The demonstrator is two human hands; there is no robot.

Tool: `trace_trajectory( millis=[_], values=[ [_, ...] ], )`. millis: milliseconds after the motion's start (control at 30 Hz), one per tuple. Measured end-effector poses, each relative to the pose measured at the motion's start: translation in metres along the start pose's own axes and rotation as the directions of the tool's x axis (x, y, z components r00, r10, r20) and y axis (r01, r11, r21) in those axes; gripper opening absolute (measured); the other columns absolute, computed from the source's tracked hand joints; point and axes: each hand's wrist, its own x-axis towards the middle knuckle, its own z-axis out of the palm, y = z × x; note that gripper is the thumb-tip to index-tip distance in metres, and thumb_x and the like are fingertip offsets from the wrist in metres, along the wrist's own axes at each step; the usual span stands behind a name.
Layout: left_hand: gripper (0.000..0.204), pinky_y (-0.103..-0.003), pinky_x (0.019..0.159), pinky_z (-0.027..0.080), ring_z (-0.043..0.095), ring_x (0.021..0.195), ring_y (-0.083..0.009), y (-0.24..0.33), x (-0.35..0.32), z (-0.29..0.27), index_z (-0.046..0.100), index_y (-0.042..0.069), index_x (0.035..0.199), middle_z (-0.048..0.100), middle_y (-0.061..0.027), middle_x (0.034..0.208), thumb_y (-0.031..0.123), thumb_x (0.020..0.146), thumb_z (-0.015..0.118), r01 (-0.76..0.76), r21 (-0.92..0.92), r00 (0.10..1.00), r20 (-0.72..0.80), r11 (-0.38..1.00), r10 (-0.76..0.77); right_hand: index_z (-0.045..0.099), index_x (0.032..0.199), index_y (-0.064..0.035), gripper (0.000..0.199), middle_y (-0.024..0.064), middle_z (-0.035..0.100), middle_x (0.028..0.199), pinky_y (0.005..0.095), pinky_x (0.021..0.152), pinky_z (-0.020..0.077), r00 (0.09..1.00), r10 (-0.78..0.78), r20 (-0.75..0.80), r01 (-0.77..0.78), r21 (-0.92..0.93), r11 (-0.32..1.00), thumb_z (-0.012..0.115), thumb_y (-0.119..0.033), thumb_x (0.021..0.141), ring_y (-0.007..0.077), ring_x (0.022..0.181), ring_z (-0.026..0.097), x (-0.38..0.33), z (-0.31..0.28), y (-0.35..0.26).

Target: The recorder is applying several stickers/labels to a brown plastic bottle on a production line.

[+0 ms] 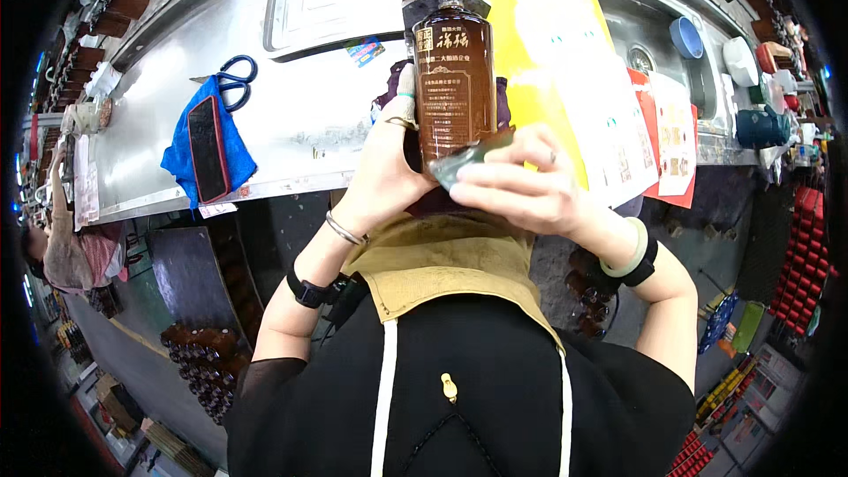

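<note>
A brown glass bottle (455, 79) with pale printing on its face lies in front of me, its neck pointing away. My left hand (389, 159) grips the bottle along its left side and near its base. Between the fingers of my right hand (526, 178) is a thin, grey-green, flat piece (459, 162), pressed at the bottle's lower end; its exact kind is unclear. Dark purple cloth (503, 102) shows beside the bottle, partly hidden by it.
Left on the metal worktop are blue-handled scissors (237, 79), a blue cloth (185, 146) and a phone (209, 155). A metal tray (276, 0) stands behind. Yellow sheeting (539, 62) and printed sheets (618, 146) lie right, before a sink (654, 26) with a blue bowl (685, 38).
</note>
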Motion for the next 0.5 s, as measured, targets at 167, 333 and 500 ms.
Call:
trace_trajectory(
  millis=[167,333,500],
  values=[
    [0.098,-0.039,0.11,0.049,0.061,0.132,-0.0339,0.001,-0.01,0.003,0.036,-0.012,0.156,0.059,-0.0282,0.143,0.014,0.078,0.09,0.033,-0.074,0.997,-0.073,0.997,-0.039,0.081,0.106,-0.0153,0.032,-0.0038,0.075,0.102,0.034,0.079,0.0462,0.998,0.056,-0.003,-0.056,-0.028,0.998,0.074,-0.006,0.076,0.0163,0.084,0.061,0.029,-0.023,-0.001],
    [0.106,-0.043,0.116,0.043,0.049,0.145,-0.0423,-0.001,-0.017,0.004,0.032,-0.007,0.161,0.04,-0.0337,0.16,0.011,0.074,0.089,-0.126,0.148,0.985,-0.1,0.981,0.142,0.079,0.111,-0.0109,0.036,0.0012,0.073,0.104,0.0346,0.073,0.0497,0.99,-0.032,0.136,0.032,-0.002,0.999,0.074,-0.011,0.075,0.0196,0.082,0.059,0.022,-0.018,-0.004],
    [0.113,-0.041,0.11,0.049,0.061,0.132,-0.0309,0.003,-0.023,0.017,0.024,-0.002,0.164,0.056,-0.0235,0.149,0.013,0.074,0.092,-0.052,-0.074,0.981,-0.191,0.996,0.037,0.07,0.116,-0.0074,0.031,0.0049,0.068,0.093,0.0406,0.078,0.0515,0.987,0.163,0.007,-0.159,-0.165,0.973,0.077,-0.018,0.087,0.0273,0.087,0.066,0.082,-0.001,0.055]
  ],
)
